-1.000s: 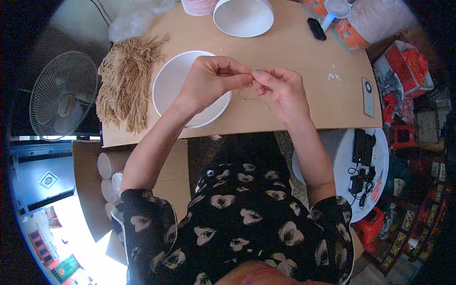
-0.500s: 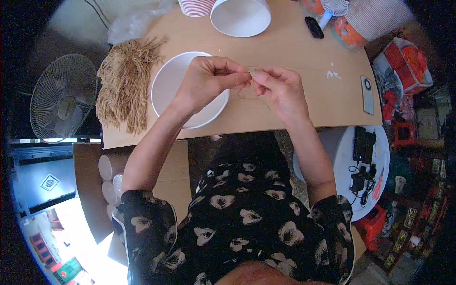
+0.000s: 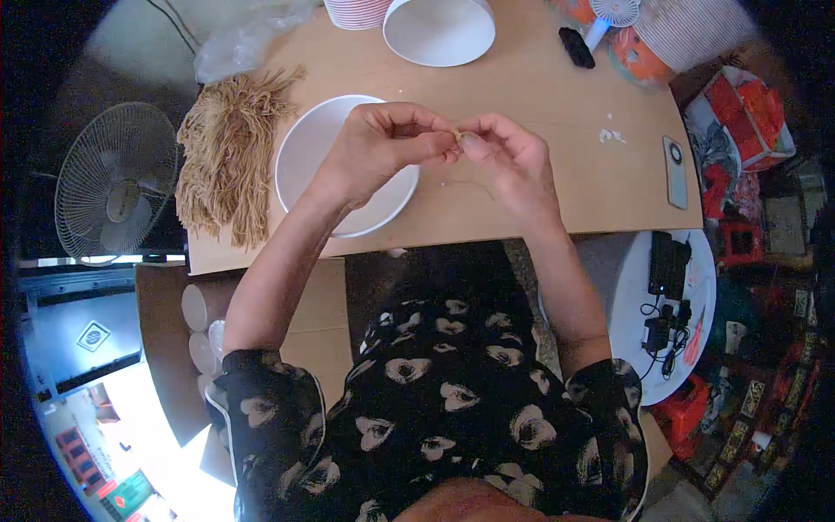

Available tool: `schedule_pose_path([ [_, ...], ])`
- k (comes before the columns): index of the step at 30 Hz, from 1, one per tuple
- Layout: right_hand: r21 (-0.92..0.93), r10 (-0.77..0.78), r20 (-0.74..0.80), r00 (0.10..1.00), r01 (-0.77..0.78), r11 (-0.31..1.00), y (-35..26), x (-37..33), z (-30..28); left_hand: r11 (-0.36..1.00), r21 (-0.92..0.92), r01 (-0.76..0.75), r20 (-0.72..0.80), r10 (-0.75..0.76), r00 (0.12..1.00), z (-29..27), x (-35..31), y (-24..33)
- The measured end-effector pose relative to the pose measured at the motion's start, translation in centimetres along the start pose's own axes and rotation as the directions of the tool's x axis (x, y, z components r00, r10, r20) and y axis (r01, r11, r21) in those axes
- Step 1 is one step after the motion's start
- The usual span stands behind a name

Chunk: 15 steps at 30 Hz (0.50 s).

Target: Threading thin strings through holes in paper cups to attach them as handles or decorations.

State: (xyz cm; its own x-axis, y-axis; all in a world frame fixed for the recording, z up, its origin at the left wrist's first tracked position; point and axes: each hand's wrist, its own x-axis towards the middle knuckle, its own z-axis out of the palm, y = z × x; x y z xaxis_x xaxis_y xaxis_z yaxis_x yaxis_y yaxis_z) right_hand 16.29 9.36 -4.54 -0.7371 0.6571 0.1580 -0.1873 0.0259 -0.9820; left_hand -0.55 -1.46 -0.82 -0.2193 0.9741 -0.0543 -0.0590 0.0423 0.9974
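The left hand [image 3: 378, 148] pinches a thin tan strand [image 3: 458, 134] between thumb and forefinger; the right hand [image 3: 515, 161] pinches it too, tips close together, above the table [image 3: 600, 191]. From there, a white bowl [image 3: 300, 161] sits near 9 o'clock, partly behind the left wrist, with a tan bundle [image 3: 228, 161] beyond; another bowl [image 3: 439, 33] lies at 12, a small fan [image 3: 615, 11] at 2, a phone [image 3: 675, 174] at 3.

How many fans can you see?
2: a big fan left of the table, and a little white fan near the table's far right corner. More could be hidden.
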Motion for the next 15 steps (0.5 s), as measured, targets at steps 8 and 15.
schedule_pose_path([
  [8, 0.099, -0.017, 0.049, 0.999, 0.012, 0.995, 0.5, 0.3, -0.3, 0.999, -0.034, -0.005, -0.002, 0.005, 1.0, 0.2, -0.1, 0.3],
  [15, 0.108, 0.038, 0.129, 0.991, -0.052, 0.993, 0.0, 0.3, -0.8, 0.994, 0.05, -0.092, 0.033, 0.091, 0.995, 0.5, -0.2, 0.2],
])
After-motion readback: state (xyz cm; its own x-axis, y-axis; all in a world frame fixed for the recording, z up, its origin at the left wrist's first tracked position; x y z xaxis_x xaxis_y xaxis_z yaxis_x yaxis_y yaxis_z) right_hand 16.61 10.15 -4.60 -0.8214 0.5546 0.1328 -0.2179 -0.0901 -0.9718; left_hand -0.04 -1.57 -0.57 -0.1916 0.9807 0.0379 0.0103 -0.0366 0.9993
